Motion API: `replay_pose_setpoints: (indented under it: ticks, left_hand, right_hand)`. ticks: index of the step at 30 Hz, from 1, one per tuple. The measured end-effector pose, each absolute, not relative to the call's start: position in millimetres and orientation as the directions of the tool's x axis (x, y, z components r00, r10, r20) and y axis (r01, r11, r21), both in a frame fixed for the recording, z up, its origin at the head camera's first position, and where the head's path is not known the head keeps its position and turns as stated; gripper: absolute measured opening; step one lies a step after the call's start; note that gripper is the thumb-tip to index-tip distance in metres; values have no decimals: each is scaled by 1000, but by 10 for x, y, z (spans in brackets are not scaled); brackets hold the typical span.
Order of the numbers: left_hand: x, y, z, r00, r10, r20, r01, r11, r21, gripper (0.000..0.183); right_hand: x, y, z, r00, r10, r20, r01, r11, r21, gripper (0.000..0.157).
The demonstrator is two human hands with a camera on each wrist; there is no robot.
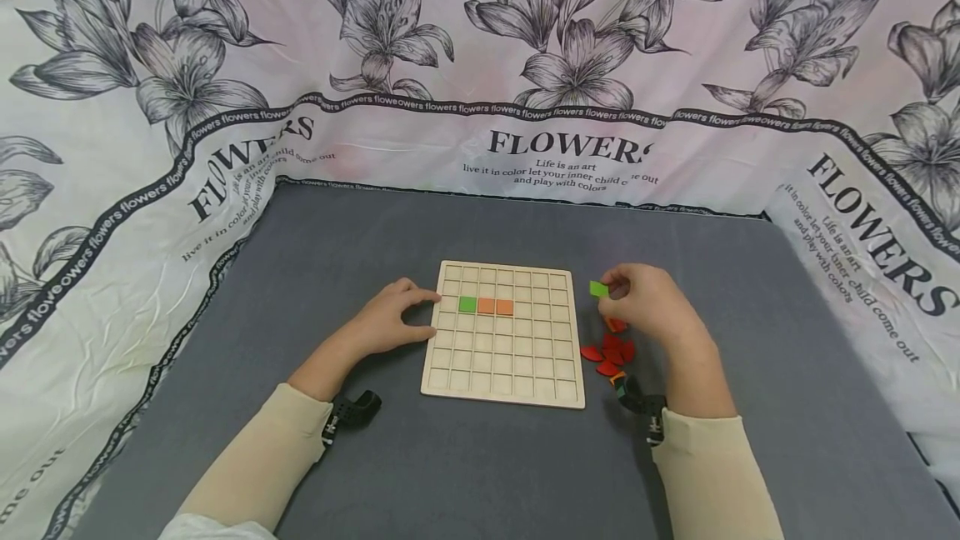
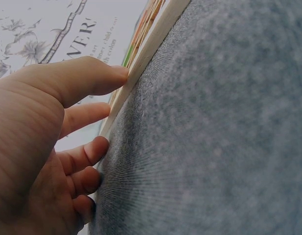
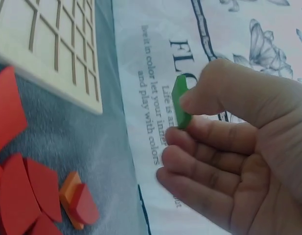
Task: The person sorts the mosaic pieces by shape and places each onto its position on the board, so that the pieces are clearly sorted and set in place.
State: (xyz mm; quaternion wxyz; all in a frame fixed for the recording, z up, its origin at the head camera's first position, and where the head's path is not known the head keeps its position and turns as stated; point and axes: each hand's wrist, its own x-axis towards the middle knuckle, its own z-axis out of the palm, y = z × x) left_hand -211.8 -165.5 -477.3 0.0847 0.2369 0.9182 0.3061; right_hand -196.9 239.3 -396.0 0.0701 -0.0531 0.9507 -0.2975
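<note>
A pale wooden grid board (image 1: 502, 357) lies flat on the grey table. One green tile (image 1: 467, 304) and two orange tiles (image 1: 495, 307) sit side by side in one row of its cells. My left hand (image 1: 386, 317) touches the board's left edge with thumb and fingertip, spread apart; the left wrist view shows the thumb against the wooden rim. Right of the board, my right hand (image 1: 647, 298) pinches a green square tile (image 3: 180, 102) between thumb and finger, above the table. Several red pieces (image 1: 611, 350) with curved edges lie below that hand.
Among the red pieces lies an orange piece (image 3: 71, 198), partly covered by a red one. White cloth (image 1: 570, 152) with printed flowers and lettering rises around the grey table (image 1: 480, 473). A black strap (image 1: 352, 415) sits on each wrist.
</note>
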Motion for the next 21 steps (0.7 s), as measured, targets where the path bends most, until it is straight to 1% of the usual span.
replay_pose_setpoints:
  ticks: [7, 21]
  left_hand:
    - [-2121, -1654, -4772, -872, 490, -12, 382, 695, 609, 56]
    - [-2125, -1668, -4769, -872, 488, -26, 374, 701, 607, 56]
  right_hand:
    - [-1965, 2256, -3962, -989, -150, -15, -110, 784, -611, 33]
    - [-1996, 1880, -4115, -964, -254, 71, -245, 759, -603, 26]
